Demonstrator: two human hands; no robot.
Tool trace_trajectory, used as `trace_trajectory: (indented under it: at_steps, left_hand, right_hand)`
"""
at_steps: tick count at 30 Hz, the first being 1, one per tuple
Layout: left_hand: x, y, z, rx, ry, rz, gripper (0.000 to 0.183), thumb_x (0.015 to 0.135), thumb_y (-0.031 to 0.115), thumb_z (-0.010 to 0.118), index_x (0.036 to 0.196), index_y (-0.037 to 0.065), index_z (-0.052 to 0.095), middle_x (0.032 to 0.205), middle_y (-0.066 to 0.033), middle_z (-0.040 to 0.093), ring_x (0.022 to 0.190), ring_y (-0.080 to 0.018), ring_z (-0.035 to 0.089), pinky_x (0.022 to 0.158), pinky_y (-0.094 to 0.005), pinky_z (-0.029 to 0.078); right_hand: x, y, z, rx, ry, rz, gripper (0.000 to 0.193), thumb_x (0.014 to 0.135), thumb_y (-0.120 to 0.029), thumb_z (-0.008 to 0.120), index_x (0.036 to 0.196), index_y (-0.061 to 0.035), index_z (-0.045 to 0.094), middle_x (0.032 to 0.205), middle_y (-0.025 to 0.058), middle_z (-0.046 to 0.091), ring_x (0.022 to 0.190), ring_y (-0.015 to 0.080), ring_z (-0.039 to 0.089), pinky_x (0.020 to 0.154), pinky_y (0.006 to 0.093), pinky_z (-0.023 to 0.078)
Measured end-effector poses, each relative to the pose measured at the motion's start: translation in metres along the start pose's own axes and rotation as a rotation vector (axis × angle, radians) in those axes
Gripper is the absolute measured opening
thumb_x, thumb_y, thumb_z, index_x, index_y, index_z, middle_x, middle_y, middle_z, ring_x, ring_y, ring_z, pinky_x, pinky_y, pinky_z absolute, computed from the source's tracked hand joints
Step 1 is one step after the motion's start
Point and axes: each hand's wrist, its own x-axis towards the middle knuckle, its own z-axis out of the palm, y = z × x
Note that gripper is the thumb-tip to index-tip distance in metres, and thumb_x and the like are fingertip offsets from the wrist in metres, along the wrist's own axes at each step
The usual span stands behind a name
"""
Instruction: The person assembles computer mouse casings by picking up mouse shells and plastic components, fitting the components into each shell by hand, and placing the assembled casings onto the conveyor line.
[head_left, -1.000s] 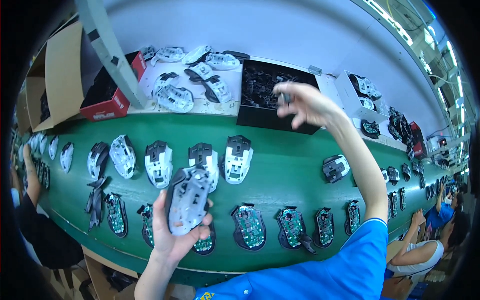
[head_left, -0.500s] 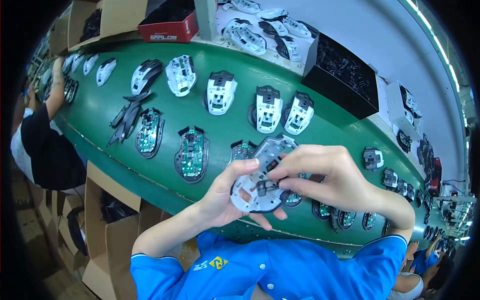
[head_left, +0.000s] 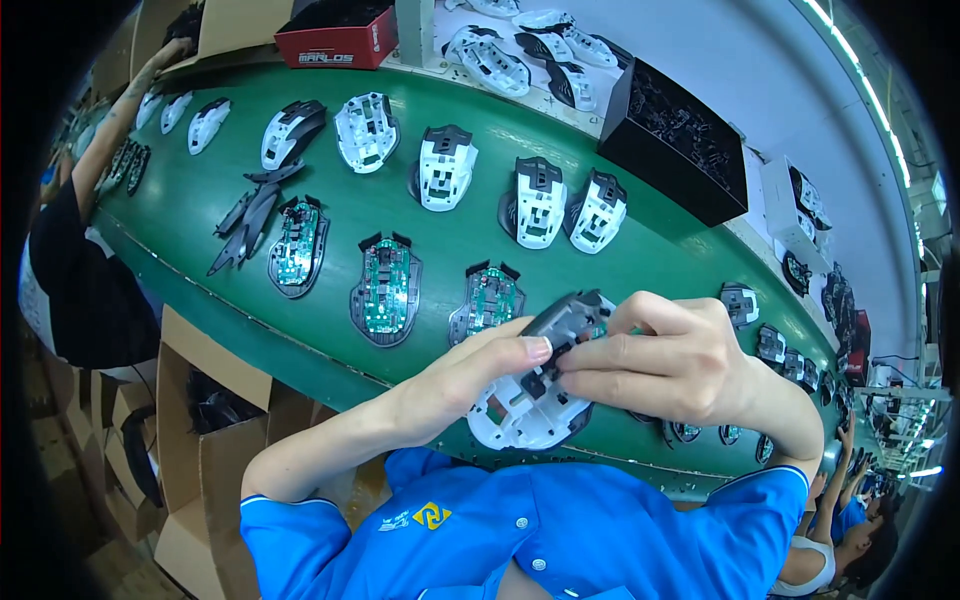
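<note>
green surface (head_left: 340,215) runs from ten to four o'clock; at five, the left hand (head_left: 450,388) grips a mouse shell (head_left: 520,428), the right hand (head_left: 685,360) pinching a small dark part (head_left: 540,384), which a skewed push could dislodge.

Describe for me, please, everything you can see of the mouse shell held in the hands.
The mouse shell is white at its near end and dark grey at its far end, with dark edging at the lower right. It looks like moulded plastic, with cut-outs. It is held tilted at the bench's near edge, far end toward the upper right. The left hand grips its left side; the right hand's fingertips are at a small black part inside, hiding some of it.
</note>
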Motion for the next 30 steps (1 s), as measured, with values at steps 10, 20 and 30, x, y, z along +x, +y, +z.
trace_trajectory:
  at_steps: [10, 20, 30]
  left_hand:
    - [0.007, 0.013, 0.003, 0.403, 0.146, 0.102, 0.046, 0.087, 0.011, 0.055, 0.129, 0.004, 0.040, 0.107, -0.0053, 0.054, 0.091, -0.0099, 0.054, 0.064, -0.0262, 0.053]
    - [0.013, 0.009, -0.001, 0.582, 0.381, 0.350, 0.032, 0.085, 0.006, 0.058, 0.116, -0.003, 0.053, 0.080, -0.0054, 0.061, 0.069, -0.0062, 0.050, 0.061, -0.0250, 0.045]
    - [0.023, 0.009, -0.009, 0.807, 0.550, 0.803, 0.030, 0.079, 0.001, 0.060, 0.109, -0.001, 0.057, 0.099, -0.0093, 0.050, 0.077, -0.0132, 0.051, 0.064, -0.0253, 0.042]
  right_hand:
    - [0.011, -0.007, -0.009, 0.200, -0.068, 0.499, 0.028, 0.055, -0.008, 0.078, 0.082, -0.0136, 0.074, 0.081, -0.0001, 0.051, 0.074, 0.0192, 0.045, 0.057, 0.0299, 0.039]
    - [0.015, -0.008, -0.010, 0.005, 0.026, 0.499, 0.027, 0.061, -0.010, 0.079, 0.087, -0.0124, 0.072, 0.091, 0.0052, 0.050, 0.079, 0.0207, 0.045, 0.062, 0.0305, 0.040]
    - [0.006, -0.014, 0.038, 0.410, 0.357, 0.757, 0.074, 0.068, -0.008, 0.074, 0.133, -0.0007, 0.039, 0.118, 0.0189, 0.051, 0.099, 0.0278, 0.057, 0.074, 0.0315, 0.049]
